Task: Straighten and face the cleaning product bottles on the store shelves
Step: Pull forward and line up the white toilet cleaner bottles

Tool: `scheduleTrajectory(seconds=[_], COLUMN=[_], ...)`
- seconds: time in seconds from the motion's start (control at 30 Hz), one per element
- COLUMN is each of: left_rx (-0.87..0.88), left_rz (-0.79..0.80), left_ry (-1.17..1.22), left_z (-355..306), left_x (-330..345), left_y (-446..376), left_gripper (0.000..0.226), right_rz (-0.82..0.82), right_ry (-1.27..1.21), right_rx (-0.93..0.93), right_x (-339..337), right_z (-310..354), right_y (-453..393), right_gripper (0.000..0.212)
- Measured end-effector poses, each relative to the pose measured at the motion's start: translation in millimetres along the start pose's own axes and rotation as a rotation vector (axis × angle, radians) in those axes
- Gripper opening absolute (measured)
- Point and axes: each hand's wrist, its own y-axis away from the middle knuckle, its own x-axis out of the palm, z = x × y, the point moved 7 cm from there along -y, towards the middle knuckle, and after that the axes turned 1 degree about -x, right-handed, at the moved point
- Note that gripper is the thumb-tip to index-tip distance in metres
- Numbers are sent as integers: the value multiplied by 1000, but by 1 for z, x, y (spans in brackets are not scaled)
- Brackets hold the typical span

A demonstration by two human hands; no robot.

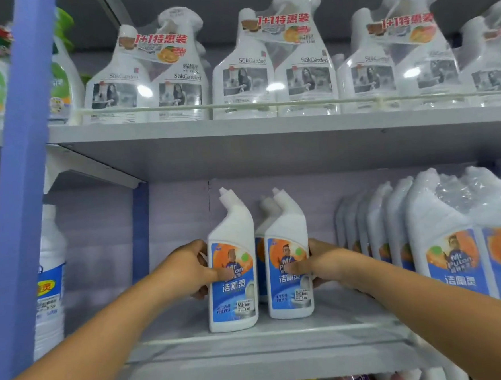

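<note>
Mid-task: the left hand (189, 268) grips the left toilet cleaner bottle (232, 268) and the right hand (322, 263) grips the right toilet cleaner bottle (288, 261), both upright, labels forward, on the middle shelf (254, 342). They stand behind the edge, probably needing pulling forward.

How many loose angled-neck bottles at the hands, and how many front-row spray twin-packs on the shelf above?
Angled-neck bottles: 3 (left bottle in left grip, right bottle in right grip, rear bottle)
Spray twin-packs: 4, rightmost cropped by the frame
Total: 7
</note>
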Motion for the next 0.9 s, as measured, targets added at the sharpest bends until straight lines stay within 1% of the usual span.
scheduleTrajectory(seconds=[0.17, 0.33, 0.4, 0.47, 0.6, 0.9], left_rx=[-6, -15, -19, -24, -34, -18], left_rz=[-24, -20, -24, -21, -8, 25], left_ry=[-31, -76, -96, -98, -63, 42], left_z=[-6, -7, -6, -4, -1, 4], left_x=[8, 15, 17, 18, 18, 17], left_y=[-8, -15, -17, -21, -27, -31], left_gripper=[46, 43, 43, 43, 43, 42], right_rz=[33, 47, 79, 111, 108, 92], right_ry=[179, 256, 301, 348, 305, 292], right_rx=[7, 13, 29, 41, 50, 63], right_x=[0, 2, 4, 7, 10, 10], right_z=[-1, -4, -8, -13, -22, -31], right_y=[-18, -30, -33, -35, -39, -43], right_gripper=[25, 28, 31, 29, 19, 23])
